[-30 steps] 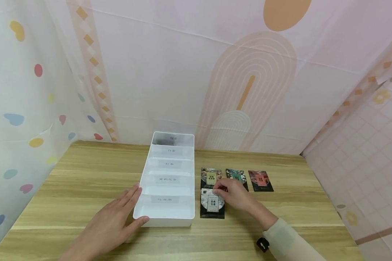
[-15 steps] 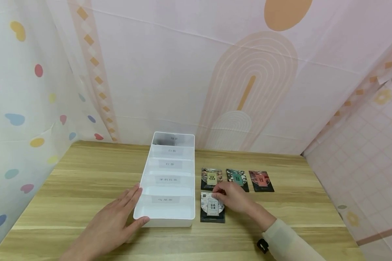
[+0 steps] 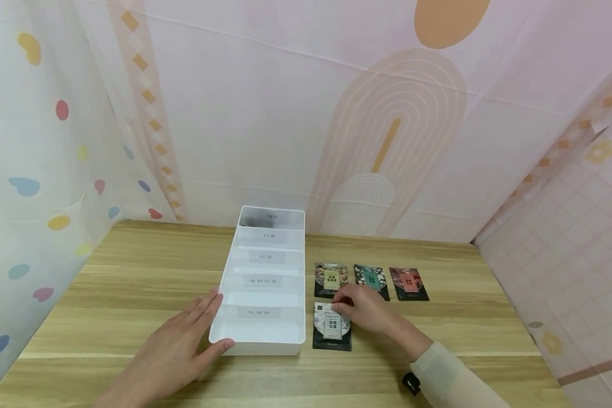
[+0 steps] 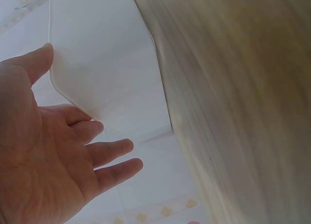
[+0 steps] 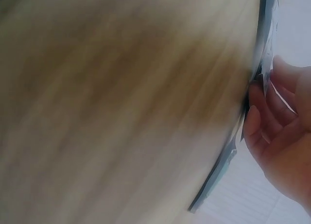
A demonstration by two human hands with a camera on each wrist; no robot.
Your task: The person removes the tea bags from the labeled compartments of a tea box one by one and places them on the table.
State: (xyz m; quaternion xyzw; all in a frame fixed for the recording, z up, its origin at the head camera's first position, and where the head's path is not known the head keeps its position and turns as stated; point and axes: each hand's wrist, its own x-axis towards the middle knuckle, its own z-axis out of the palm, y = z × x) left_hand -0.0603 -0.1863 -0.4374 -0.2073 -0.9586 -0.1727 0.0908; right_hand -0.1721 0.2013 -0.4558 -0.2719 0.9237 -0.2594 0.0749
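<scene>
My left hand (image 3: 181, 334) rests against the near left corner of a long white divided box (image 3: 257, 347), fingers along its side and thumb at the front. The left wrist view shows this left hand (image 4: 53, 151) with the thumb on the box's rim. My right hand (image 3: 367, 310) pinches the upper right edge of a white and black tea sachet (image 3: 332, 326), which lies just right of the box. Seen from the right wrist, the right hand (image 5: 282, 122) has its curled fingers and thumb at the edge of the sachet.
Behind the held sachet lie a yellow-labelled sachet (image 3: 331, 280), a green-labelled one (image 3: 372, 282) and a red one (image 3: 409, 283) in a row. The box has several labelled compartments; something dark sits in the farthest. A patterned curtain (image 3: 224, 113) borders the wooden table (image 3: 132, 272).
The white and black sachet has slid slightly toward me under my right hand, opening a gap from the yellow-labelled one. My left hand has stayed on the box.
</scene>
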